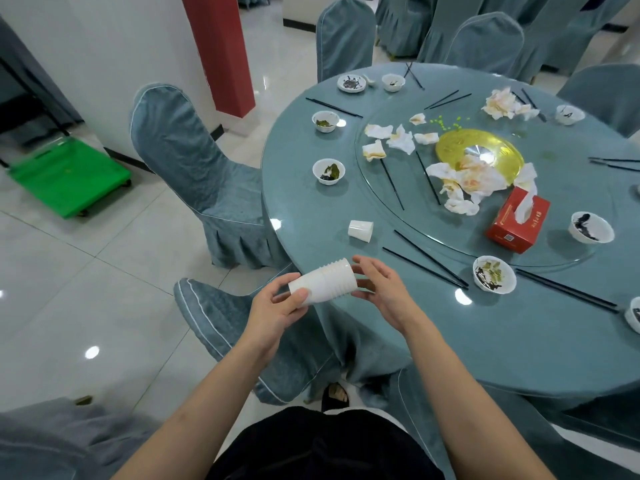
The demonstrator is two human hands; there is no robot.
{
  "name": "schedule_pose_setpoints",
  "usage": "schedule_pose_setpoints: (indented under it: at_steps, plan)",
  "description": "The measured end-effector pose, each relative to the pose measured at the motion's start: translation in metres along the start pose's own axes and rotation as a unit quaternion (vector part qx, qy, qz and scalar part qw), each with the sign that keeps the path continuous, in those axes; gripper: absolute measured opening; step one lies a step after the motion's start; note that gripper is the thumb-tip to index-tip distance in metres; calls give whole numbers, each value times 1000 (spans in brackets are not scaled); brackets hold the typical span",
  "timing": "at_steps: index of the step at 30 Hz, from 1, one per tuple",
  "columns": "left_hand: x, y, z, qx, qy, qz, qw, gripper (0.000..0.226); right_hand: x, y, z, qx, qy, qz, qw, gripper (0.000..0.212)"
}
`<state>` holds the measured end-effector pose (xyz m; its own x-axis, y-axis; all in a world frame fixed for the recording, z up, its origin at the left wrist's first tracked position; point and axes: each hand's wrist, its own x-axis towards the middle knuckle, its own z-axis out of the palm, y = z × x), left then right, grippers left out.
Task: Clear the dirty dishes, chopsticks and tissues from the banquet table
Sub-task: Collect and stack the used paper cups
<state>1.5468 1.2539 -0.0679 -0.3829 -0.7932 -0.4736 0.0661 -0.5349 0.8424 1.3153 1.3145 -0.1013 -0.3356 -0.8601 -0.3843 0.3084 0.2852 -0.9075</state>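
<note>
L hand (pixel 277 308) grips cup stack (pixel 323 280); R hand (pixel 379 289) steadies rim.

The scene is seen from a single wide-angle camera worn on the head, directed forward and steeply down. The forearms and black-clothed lap are caught close at the lower edge, while the round, teal-clothed banquet table (pixel 485 323) is viewed from above, to the right. Straight lines are bowed toward the edges.
</note>
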Motion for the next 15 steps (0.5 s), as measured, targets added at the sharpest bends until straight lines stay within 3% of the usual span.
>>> schedule_pose_setpoints:
  at_steps: [6,9,15]
  plan:
    - [44,9,20,-42,57,-20,997,30,77,7,-30,0,126,26,992,15]
    - [63,12,33,-52,84,-15,995,29,110,8,-49,-9,148,33,988,13]
    - [92,10,54,-55,128,-20,990,35,174,20,-81,-126,154,28,979,33]
